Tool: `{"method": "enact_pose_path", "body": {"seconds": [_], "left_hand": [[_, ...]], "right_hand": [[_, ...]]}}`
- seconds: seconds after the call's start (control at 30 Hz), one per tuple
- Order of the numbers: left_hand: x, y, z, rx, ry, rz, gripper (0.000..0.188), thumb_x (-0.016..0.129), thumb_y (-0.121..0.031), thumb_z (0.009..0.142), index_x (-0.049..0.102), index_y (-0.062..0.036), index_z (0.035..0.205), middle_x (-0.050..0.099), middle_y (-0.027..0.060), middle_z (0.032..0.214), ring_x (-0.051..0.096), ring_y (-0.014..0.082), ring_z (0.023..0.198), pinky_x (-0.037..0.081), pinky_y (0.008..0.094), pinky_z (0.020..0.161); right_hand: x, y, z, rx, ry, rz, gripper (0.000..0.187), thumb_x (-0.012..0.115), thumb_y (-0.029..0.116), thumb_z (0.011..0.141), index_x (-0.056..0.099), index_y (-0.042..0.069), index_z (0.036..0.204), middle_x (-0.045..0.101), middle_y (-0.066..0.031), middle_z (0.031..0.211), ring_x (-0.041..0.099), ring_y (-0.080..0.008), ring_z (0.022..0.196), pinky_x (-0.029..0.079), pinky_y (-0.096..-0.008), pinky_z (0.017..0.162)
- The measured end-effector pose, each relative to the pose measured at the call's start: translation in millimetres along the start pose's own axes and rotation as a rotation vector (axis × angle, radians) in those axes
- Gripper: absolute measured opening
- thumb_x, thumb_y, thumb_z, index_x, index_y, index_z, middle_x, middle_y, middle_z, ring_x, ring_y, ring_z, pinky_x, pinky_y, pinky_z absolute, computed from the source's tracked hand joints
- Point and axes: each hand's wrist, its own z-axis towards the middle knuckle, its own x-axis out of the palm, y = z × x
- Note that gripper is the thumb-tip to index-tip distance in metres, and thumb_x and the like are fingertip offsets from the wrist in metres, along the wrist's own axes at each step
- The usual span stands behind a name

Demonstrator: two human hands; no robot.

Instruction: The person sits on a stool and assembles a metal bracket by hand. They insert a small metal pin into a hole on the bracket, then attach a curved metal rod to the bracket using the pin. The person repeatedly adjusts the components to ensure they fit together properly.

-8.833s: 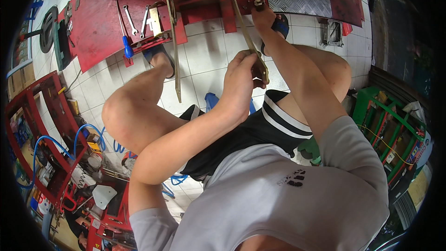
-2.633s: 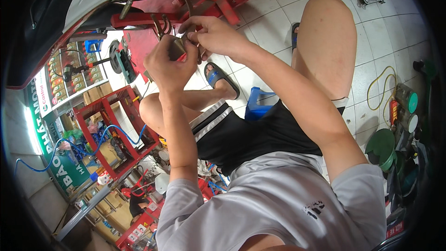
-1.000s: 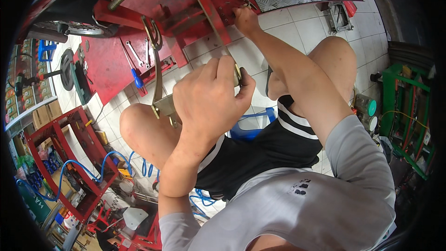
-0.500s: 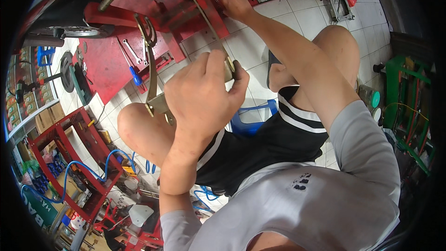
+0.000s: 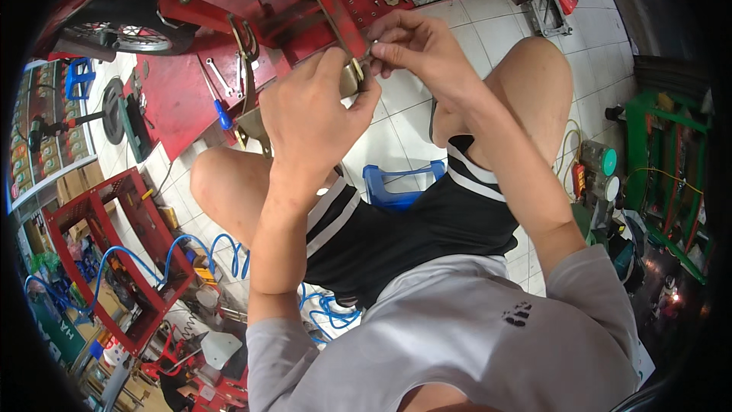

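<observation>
My left hand [image 5: 309, 107] is closed around a brassy metal bracket [image 5: 252, 122], which has a curved arm and flat plates. Its fingers cover the bracket's middle, while one end shows beside the thumb. Close to that end, my right hand [image 5: 423, 53] pinches a small shiny metal piece [image 5: 374, 43], too small to name. Both hands meet above the floor, just in front of the red lift's edge. Whether the small piece touches the bracket cannot be made out.
A red lift platform [image 5: 171, 107] carries wrenches [image 5: 219, 76] and a blue-handled screwdriver [image 5: 221, 113]. A motorcycle wheel [image 5: 126, 37] stands at the far left. Between my legs is a blue stool [image 5: 400, 185]. A red metal frame [image 5: 114, 259] and blue hose [image 5: 179, 248] lie to the left.
My right hand has come back from the red platform to my left hand, with a small metal piece in its fingers. My left hand has shifted slightly left and forward with the bracket.
</observation>
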Motion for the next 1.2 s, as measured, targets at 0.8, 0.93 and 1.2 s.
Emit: {"method": "enact_pose_path", "body": {"seconds": [0.8, 0.93, 1.2], "left_hand": [[-8.2, 17.9, 1.5, -0.013, 0.139, -0.175, 0.028, 0.081, -0.021, 0.07, 0.064, -0.0043, 0.085, 0.063, 0.0093, 0.067, 0.06, 0.0252, 0.056, 0.044, 0.0318, 0.051], [-9.3, 18.7, 0.8, 0.004, 0.123, -0.185, 0.029, 0.081, -0.022, 0.07, 0.064, -0.0045, 0.086, 0.063, 0.0092, 0.068, 0.062, 0.0259, 0.058, 0.045, 0.0323, 0.052], [-10.8, 23.7, -1.6, -0.042, 0.17, -0.171, 0.037, 0.083, -0.03, 0.068, 0.065, -0.0054, 0.088, 0.065, 0.0086, 0.07, 0.064, 0.0263, 0.06, 0.047, 0.0334, 0.053]], "right_hand": [[20.7, -18.8, -6.4, -0.199, -0.114, 0.033, 0.006, 0.068, 0.0, 0.084, 0.063, -0.002, 0.088, 0.066, -0.0052, 0.076, 0.066, -0.0107, 0.073, 0.053, -0.024, 0.067], [22.9, -11.2, -10.8, -0.224, -0.086, -0.145, 0.009, 0.068, -0.002, 0.085, 0.061, -0.002, 0.091, 0.065, -0.0057, 0.088, 0.062, -0.0102, 0.08, 0.051, -0.0245, 0.073], [27.3, -9.6, -14.4, -0.208, -0.144, -0.198, 0.008, 0.069, -0.002, 0.084, 0.062, -0.003, 0.088, 0.066, -0.005, 0.085, 0.062, -0.0084, 0.078, 0.05, -0.0231, 0.072]]}}
